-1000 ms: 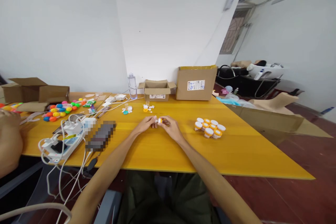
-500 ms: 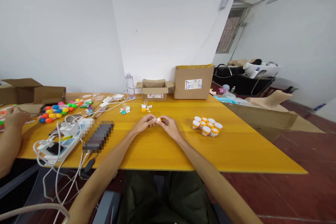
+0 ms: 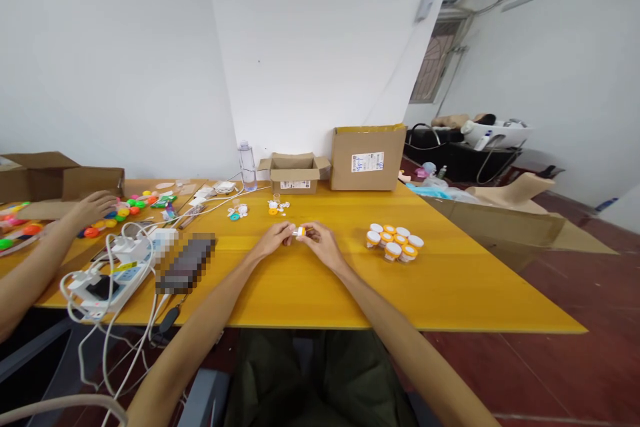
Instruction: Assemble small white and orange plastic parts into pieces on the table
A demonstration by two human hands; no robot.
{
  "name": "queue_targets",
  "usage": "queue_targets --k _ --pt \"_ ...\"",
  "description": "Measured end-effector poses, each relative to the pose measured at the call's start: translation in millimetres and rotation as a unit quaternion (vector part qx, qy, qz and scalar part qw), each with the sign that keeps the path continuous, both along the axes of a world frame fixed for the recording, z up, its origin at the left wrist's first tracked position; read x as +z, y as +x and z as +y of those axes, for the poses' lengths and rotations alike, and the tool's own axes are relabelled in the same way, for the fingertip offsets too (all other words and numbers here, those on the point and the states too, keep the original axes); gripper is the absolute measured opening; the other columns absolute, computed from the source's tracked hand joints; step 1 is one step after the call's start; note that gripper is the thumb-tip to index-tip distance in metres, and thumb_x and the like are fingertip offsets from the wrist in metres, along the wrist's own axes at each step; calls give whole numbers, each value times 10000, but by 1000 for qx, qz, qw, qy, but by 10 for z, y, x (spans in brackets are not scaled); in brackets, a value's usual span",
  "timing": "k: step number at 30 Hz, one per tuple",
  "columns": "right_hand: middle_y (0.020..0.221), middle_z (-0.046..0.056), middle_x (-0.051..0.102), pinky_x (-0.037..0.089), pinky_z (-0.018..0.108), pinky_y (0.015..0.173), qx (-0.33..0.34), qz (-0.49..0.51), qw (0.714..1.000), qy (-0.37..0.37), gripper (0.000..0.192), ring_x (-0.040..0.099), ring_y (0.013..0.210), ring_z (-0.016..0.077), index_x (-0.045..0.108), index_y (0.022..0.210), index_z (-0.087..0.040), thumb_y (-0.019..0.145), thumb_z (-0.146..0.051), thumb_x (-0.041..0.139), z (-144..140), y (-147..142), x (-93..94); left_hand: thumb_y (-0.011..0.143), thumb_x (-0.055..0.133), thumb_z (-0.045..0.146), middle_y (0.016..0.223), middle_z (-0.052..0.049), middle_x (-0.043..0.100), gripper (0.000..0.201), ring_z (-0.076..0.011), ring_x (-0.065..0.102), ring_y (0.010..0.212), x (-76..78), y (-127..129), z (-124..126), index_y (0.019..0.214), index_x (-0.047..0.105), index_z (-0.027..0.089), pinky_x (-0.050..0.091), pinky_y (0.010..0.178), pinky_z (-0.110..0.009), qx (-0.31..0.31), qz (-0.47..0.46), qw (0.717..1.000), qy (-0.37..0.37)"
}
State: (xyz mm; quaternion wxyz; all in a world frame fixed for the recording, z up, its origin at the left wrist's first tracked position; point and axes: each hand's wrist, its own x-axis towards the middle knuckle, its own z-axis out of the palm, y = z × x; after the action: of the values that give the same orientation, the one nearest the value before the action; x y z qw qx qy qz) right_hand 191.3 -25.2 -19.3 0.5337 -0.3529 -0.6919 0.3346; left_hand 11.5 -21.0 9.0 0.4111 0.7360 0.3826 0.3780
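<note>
Between my two hands, above the middle of the table, is a small clear container with a white and orange lid [image 3: 301, 231], lying on its side. My left hand [image 3: 274, 240] is closed around its clear end. The fingers of my right hand [image 3: 323, 243] grip the lid end. Off to the right stands a cluster of similar lidded containers [image 3: 395, 241] with white and orange tops. Beyond my hands lie small white and orange parts [image 3: 274, 211], and left of those, white and teal parts [image 3: 236, 215].
A small open carton [image 3: 294, 181], a large closed carton [image 3: 369, 159] and a water bottle [image 3: 247, 167] line the wall. On the left are a cabled power strip [image 3: 120, 283] and a pixelated dark object [image 3: 185, 264]. Another person's hand [image 3: 94, 210] reaches over colourful balls [image 3: 125, 212].
My hands stay in nearly the same place, with the container's lid turned slightly between my fingers. The other person's hand has moved right, over the balls.
</note>
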Motion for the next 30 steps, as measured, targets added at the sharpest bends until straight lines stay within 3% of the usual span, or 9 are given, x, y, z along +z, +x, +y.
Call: queue_targets --k 10,18,30 --pt "851 15 664 567 325 752 5 21 1000 16 237 653 761 176 694 898 -234 734 -397 745 -15 -8 8 860 386 723 483 33 519 583 -126 472 497 42 43 -36 630 510 201 388 590 -279 21 27 999 6" --pt "857 8 664 575 313 742 9 27 999 33 224 652 760 172 704 898 -249 738 -400 749 -26 -15 13 885 288 721 440 -1 522 697 -133 483 499 77 40 -67 482 517 201 396 643 -288 33 67 997 5" --pt "862 16 671 584 328 773 16 37 998 43 241 658 782 181 711 914 -256 726 -391 774 -47 0 38 920 295 672 402 -15 519 728 -143 503 485 92 48 -80 420 542 204 412 672 -293 28 45 998 -17"
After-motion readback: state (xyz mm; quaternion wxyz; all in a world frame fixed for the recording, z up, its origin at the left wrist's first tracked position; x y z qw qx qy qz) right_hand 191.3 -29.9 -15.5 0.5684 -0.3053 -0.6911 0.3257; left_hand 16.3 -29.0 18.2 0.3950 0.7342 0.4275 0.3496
